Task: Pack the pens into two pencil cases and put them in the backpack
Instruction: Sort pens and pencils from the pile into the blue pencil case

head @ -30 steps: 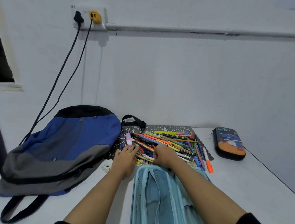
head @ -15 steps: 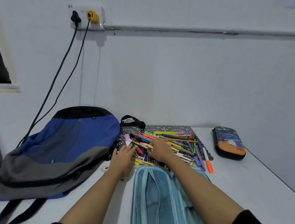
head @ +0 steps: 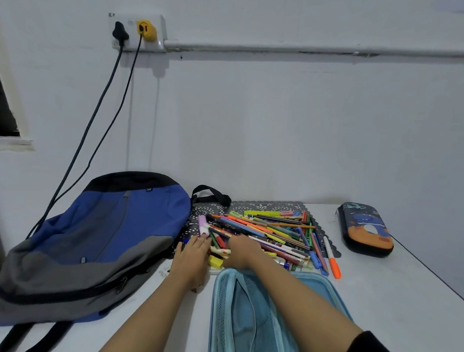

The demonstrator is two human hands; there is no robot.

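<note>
L hand (head: pixel 191 258) is lying flat w/ fingers straight, tips touching the near-left edge of the pens (head: pixel 271 231) piled on a dark mat (head: pixel 264 206) mid-table (head: pixel 382 298), while R hand (head: pixel 242 253) is resting knuckles-up on the pile, fingers hidden so grip can't be told, w/ the open blue pencil case (head: pixel 242 315) lying just in front, dark pencil case (head: pixel 365 228) at right & backpack (head: pixel 95 234) at left.

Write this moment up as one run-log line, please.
left hand: flat on pen pile; right hand: on pile, grip unclear; light-blue pencil case: open; dark pencil case: shut; backpack: lying left
</note>
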